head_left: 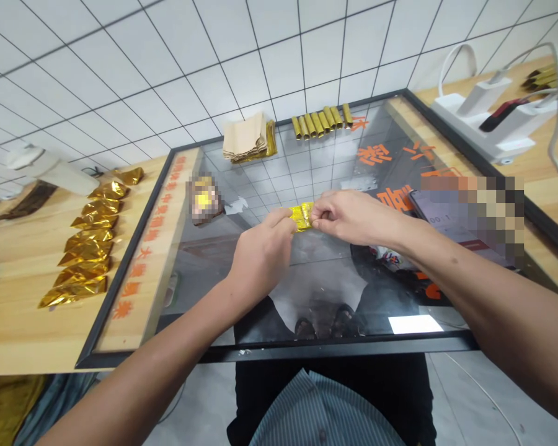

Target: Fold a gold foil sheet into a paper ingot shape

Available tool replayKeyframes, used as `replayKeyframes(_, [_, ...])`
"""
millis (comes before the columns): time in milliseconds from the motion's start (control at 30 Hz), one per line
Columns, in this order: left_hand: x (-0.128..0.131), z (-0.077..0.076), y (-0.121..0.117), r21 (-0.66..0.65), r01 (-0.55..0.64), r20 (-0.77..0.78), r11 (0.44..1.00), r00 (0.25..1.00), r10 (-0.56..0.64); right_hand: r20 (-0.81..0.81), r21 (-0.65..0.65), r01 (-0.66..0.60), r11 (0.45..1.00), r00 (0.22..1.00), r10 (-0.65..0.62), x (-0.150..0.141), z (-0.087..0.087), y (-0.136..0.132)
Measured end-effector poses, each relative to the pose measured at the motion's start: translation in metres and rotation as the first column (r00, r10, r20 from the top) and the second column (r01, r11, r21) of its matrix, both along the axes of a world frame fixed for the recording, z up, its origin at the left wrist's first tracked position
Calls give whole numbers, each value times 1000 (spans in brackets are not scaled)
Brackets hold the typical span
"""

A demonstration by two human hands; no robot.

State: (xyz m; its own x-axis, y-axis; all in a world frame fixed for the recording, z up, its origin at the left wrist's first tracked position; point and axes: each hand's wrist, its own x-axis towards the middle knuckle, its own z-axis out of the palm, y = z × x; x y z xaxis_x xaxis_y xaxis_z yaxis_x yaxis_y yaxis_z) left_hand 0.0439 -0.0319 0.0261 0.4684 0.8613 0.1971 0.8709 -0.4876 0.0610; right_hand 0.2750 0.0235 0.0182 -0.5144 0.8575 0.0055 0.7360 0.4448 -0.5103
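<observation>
A small piece of shiny gold foil paper [300,218] lies over the middle of the glass panel [307,272], with folds showing across it. My left hand [265,244] is closed on its left end, thumb and fingers pressed together. From the right, my right hand [346,217] pinches the foil's other end; its fingertips hide part of that edge. Toward the back stands a row of several gold foil tubes [320,122]. To their left sits a stack of brown paper sheets [245,136] with gold foil showing along one side.
Several folded gold foil pieces [86,254] line the wooden counter [23,248] at left. A blurred-out pack [205,201] rests on the glass. At right are a phone [460,229] and a white power strip [488,133] with cables. A tiled wall [279,56] runs behind.
</observation>
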Motion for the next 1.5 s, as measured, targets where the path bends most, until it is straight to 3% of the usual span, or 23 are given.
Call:
replayKeyframes(300, [-10,-18,-7,75,183,-75,980,981,-178,4,10,50,999,999,-50,-3,8,-7])
replayKeyframes(500, [-7,-19,-6,156,300,-187,941,944,-270,21,18,45,999,999,-45,-6,8,-8])
replayKeyframes(1133, [-4,-23,-9,136,235,-166,963,963,-212,111,49,98,994,988,-103,-16,12,-11])
replayKeyframes(1500, [-2,-23,-8,110,259,-269,960,937,-222,112,37,129,991,985,-133,-18,12,-10])
